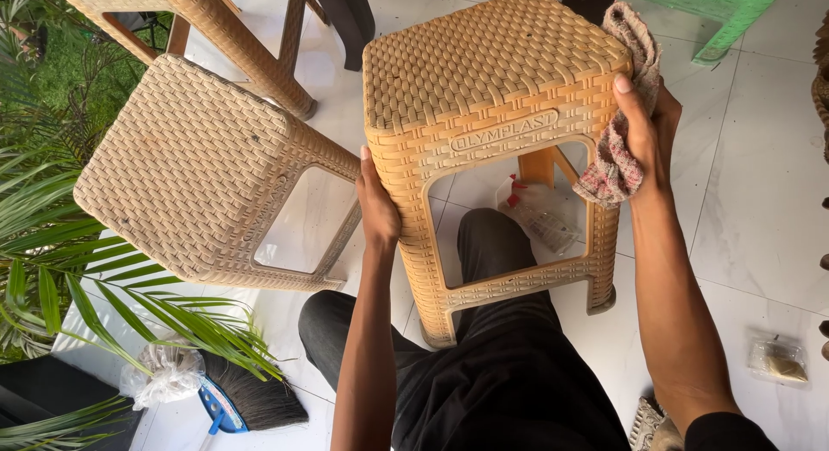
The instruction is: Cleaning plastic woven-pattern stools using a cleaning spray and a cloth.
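The person braces an orange-tan woven-pattern plastic stool [496, 97] over their lap, the left hand [377, 205] flat and open against its near-left leg. The right hand [646, 127] clamps a faded pink rag [617, 149] against the right edge. Firm strokes following the weave would probably clean best. A second paler stool [194, 170] lies beside it on the white tiled floor [751, 183], near a broom [250, 399].
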